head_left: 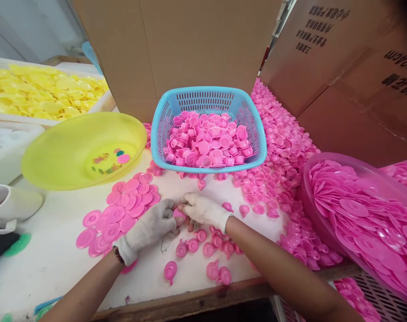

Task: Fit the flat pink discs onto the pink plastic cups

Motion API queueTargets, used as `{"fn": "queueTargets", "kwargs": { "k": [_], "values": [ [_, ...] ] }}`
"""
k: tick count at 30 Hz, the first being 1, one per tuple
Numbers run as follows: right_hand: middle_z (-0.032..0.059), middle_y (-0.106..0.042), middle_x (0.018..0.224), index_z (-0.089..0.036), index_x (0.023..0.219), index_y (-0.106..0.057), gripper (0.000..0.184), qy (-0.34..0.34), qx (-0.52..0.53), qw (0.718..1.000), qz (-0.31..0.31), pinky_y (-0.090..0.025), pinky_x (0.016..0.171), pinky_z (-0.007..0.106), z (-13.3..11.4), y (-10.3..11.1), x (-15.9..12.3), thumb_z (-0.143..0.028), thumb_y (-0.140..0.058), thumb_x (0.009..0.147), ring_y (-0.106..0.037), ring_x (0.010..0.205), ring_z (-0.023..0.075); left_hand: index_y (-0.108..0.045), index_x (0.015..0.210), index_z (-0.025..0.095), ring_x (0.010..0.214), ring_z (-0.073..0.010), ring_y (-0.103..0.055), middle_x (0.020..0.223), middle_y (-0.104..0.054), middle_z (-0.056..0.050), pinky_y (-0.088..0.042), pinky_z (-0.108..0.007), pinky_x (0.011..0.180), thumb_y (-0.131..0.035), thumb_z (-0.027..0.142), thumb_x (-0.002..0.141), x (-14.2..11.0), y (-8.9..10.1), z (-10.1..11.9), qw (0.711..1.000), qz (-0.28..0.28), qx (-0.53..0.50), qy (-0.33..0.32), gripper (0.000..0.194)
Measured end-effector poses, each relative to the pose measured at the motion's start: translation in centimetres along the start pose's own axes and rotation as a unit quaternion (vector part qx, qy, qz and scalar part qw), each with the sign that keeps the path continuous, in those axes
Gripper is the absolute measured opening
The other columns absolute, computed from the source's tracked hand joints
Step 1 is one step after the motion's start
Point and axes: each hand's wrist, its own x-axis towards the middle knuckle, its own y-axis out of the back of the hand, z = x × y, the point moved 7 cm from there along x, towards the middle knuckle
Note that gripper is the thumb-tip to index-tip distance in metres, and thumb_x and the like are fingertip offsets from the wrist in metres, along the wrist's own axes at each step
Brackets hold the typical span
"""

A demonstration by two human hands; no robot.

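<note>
My left hand (151,227), in a white glove with bare fingertips, pinches a small pink toy piece (179,215); fingers cover much of it, so I cannot tell cup from saucer. My right hand (203,209), also gloved, meets it from the other side with fingers closed at the same piece. Left of my hands lies a spread of flat pink toy saucers (116,213). Small pink toy cups (193,244) lie loose on the white tabletop (149,286) just below and right of my hands. Beyond them stands a blue basket (208,170) holding many pink cups with saucers.
A yellow basin (56,156) stands at left, near a white mug (14,203). Behind it is a tray of yellow pieces (42,91). Heaped pink cups (280,138) cover the right side, beside a pink basin of saucers (360,214). Cardboard (190,44) walls the back.
</note>
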Motion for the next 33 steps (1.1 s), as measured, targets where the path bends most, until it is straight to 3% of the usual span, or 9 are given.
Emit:
{"fn": "queueTargets", "kwargs": {
  "k": [8,11,14,20,25,27,29,31,33],
  "values": [
    [-0.0036,-0.055,0.057,-0.022,0.095,-0.049,0.01,0.03,-0.022,0.999,0.006,-0.045,0.035,0.02,-0.4,-0.2,0.0,-0.026,-0.047,0.086,-0.058,0.039,0.0129,-0.047,0.092,0.017,0.047,-0.0111,-0.055,0.06,-0.058,0.005,-0.041,-0.021,0.044,-0.064,0.032,0.068,0.2,0.2,0.5,0.997,0.048,0.061,0.002,0.033],
    [-0.0045,-0.054,0.053,-0.021,0.091,-0.047,0.007,0.015,-0.018,1.0,-0.01,-0.044,0.035,0.02,-0.3,-0.1,0.3,-0.023,-0.046,0.085,-0.056,0.036,0.0133,-0.046,0.09,0.018,0.047,-0.0087,-0.052,0.059,-0.056,0.005,-0.04,-0.02,0.046,-0.064,0.038,0.07,-0.1,-0.1,0.4,1.0,-0.005,-0.024,0.009,0.033],
    [-0.0037,-0.056,0.052,-0.02,0.087,-0.044,0.01,-0.009,0.001,0.998,-0.067,-0.046,0.037,0.021,-0.4,-0.2,0.5,-0.012,-0.044,0.081,-0.058,0.037,0.014,-0.044,0.083,0.019,0.04,-0.0053,-0.044,0.05,-0.045,0.01,-0.033,-0.017,0.042,-0.063,0.041,0.071,-0.4,-0.2,-0.2,0.993,-0.038,-0.101,0.043,0.032],
    [-0.0056,-0.053,0.048,-0.019,0.085,-0.043,0.014,-0.001,-0.028,0.997,-0.069,-0.044,0.038,0.018,-0.7,-0.3,0.9,-0.008,-0.042,0.077,-0.056,0.036,0.0121,-0.043,0.081,0.019,0.039,-0.0101,-0.05,0.048,-0.053,0.005,-0.036,-0.02,0.04,-0.066,0.037,0.067,-0.1,0.1,-0.7,0.993,0.029,-0.081,0.075,0.033],
    [-0.0057,-0.052,0.048,-0.019,0.08,-0.047,0.005,0.025,-0.077,0.997,-0.014,-0.038,0.035,0.017,-1.1,-0.5,-0.4,-0.014,-0.046,0.08,-0.05,0.033,0.0095,-0.041,0.08,0.02,0.043,-0.0116,-0.052,0.05,-0.055,0.004,-0.039,-0.022,0.044,-0.055,0.043,0.075,-2.1,-0.1,-0.4,0.993,0.093,-0.066,0.033,0.027],
    [-0.005,-0.051,0.049,-0.019,0.077,-0.048,0.005,0.065,-0.062,0.996,0.013,-0.038,0.035,0.018,-2.6,-0.2,-1.8,-0.017,-0.047,0.081,-0.048,0.033,0.0086,-0.043,0.08,0.02,0.048,-0.0123,-0.053,0.054,-0.055,0.004,-0.04,-0.024,0.047,-0.051,0.043,0.079,-3.7,0.4,-0.3,0.99,0.136,-0.021,-0.006,0.024],
    [-0.0032,-0.056,0.058,-0.02,0.086,-0.048,0.006,0.15,0.01,0.987,0.054,-0.043,0.042,0.019,-5.2,0.5,-3.5,-0.021,-0.042,0.086,-0.054,0.043,0.0094,-0.049,0.081,0.02,0.056,-0.0147,-0.056,0.062,-0.059,0.002,-0.043,-0.027,0.054,-0.05,0.04,0.081,-5.5,1.0,0.0,0.977,0.186,0.094,-0.046,0.02],
    [-0.0001,-0.061,0.078,-0.022,0.104,-0.041,0.017,0.26,0.13,0.953,0.087,-0.05,0.055,0.022,-8.0,1.4,-5.0,-0.021,-0.034,0.089,-0.062,0.061,0.011,-0.055,0.083,0.02,0.066,-0.0174,-0.059,0.072,-0.062,-0.001,-0.045,-0.03,0.063,-0.049,0.037,0.081,-6.8,0.8,0.2,0.95,0.207,0.222,-0.068,0.018],
    [0.002,-0.062,0.093,-0.024,0.114,-0.035,0.027,0.32,0.191,0.925,0.08,-0.051,0.061,0.024,-9.5,1.3,-5.2,-0.019,-0.032,0.088,-0.065,0.071,0.0118,-0.059,0.089,0.02,0.071,-0.0189,-0.06,0.077,-0.064,-0.003,-0.045,-0.031,0.067,-0.049,0.034,0.082,-7.2,-0.2,0.1,0.932,0.183,0.306,-0.069,0.019]
  ]
}}
